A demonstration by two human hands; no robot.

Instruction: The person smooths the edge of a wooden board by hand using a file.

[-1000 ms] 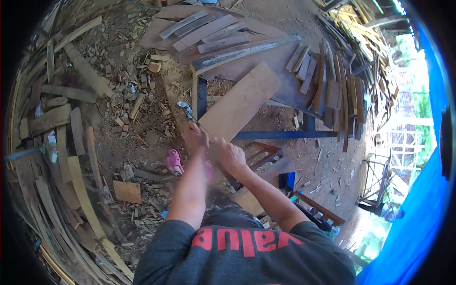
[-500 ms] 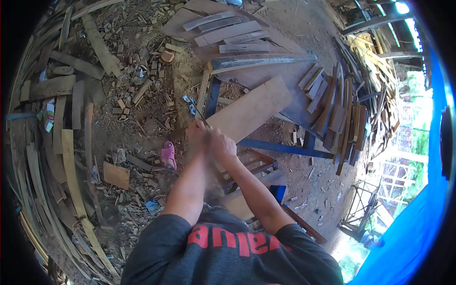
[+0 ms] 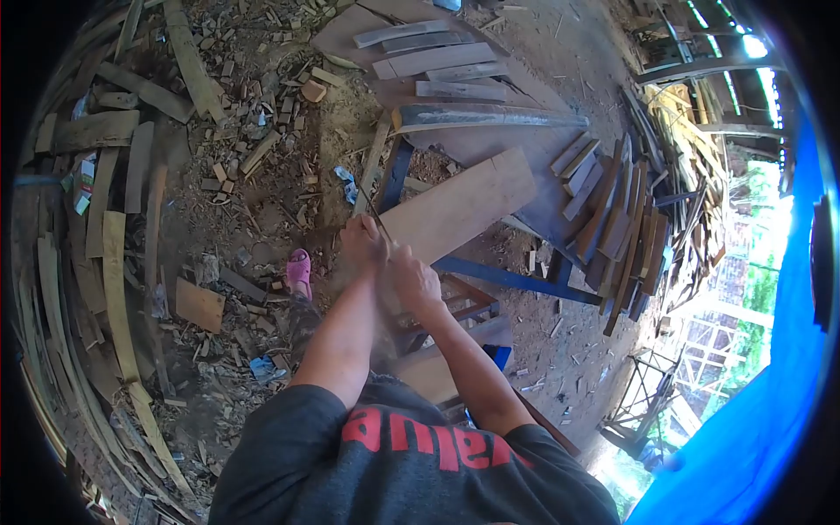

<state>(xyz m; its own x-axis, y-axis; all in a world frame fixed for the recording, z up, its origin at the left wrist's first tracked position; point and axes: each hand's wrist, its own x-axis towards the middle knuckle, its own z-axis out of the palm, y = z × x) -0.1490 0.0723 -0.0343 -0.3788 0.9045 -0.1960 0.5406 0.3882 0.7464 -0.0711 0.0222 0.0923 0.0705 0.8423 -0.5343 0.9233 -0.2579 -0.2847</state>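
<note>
Near the middle of the head view, my left hand [image 3: 363,242] and my right hand [image 3: 415,278] are side by side at the near end of a wide flat board [image 3: 468,206]. Both have their fingers curled. A thin dark rod-like tool [image 3: 376,213] sticks up from between the hands, slanting to the upper left. How each hand holds it is partly hidden. The board rests on a blue frame [image 3: 516,274] and slants up to the right.
Curved boards [image 3: 626,227] are stacked at the right, and short planks [image 3: 433,59] lie on a sheet at the top. Wood scraps [image 3: 249,157] litter the ground. Long planks [image 3: 114,280] line the left. A foot in a pink sandal [image 3: 298,269] stands left of my arms.
My left hand has shifted slightly left, apart from my right hand, which is a little lower. The pink sandal appears farther left and higher. The whole view has turned slightly.
</note>
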